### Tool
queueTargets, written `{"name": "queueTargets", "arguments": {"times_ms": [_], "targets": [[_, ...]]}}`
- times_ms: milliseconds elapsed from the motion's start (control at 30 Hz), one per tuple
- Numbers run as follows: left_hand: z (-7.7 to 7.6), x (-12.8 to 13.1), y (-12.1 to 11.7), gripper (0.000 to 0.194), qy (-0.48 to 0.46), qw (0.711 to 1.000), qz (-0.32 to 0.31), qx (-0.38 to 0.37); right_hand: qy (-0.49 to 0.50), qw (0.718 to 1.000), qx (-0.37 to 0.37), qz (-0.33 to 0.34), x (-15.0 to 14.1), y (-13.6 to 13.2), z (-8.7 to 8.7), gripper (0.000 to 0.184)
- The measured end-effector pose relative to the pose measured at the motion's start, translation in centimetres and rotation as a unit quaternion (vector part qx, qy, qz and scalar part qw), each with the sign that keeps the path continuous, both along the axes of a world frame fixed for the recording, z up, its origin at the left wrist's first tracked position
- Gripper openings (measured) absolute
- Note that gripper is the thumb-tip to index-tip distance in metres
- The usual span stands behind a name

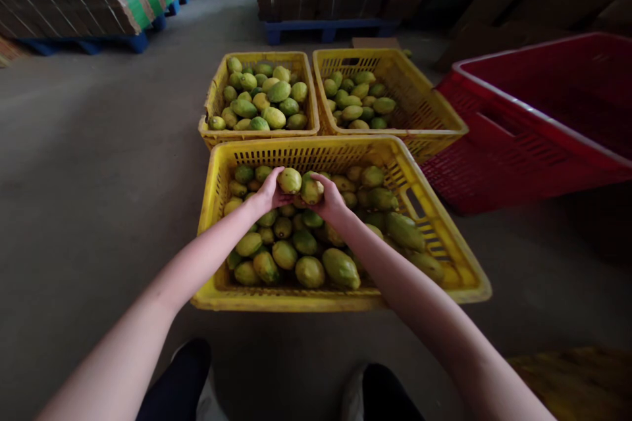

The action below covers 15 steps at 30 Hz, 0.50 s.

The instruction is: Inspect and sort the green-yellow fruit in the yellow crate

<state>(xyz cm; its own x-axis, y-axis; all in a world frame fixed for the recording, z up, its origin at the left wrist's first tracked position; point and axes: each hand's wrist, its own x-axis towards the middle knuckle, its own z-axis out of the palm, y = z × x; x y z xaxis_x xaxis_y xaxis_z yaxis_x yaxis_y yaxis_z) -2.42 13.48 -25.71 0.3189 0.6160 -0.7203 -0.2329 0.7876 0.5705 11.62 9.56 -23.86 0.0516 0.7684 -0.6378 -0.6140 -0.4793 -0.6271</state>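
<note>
At the left, behind the front crate, green-yellow fruit is spread across the rear-left yellow crate (261, 134). In the middle, the front yellow crate (296, 303) is loosely piled with loose fruit (310, 272). Over that pile, the left fruit (289, 181) is held in the left grip (270, 194), its fingers opened only as wide as the piece they are curved around; just beside it, the right fruit (312, 189) is held likewise in the right grip (330, 200). Farther right, fruit is gathered toward the left part of the rear-right yellow crate (419, 102), and a red crate (533, 138) is placed beyond. The handling is judged unfinished: two pieces are not yet set down, and many are left below; how many have been dealt with cannot be told.
</note>
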Motion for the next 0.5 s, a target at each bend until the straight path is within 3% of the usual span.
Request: {"name": "queueTargets", "arguments": {"times_ms": [333,500], "targets": [[1.3,0.5,-0.6,0.048,0.026,0.999,-0.003,0.037,-0.014,0.999,-0.046,-0.009,-0.1,0.0,0.3,0.018],[2.2,0.5,-1.1,0.055,0.032,0.999,-0.006,0.015,-0.002,0.999,-0.042,0.011,-0.1,0.1,-0.1,0.019]]}}
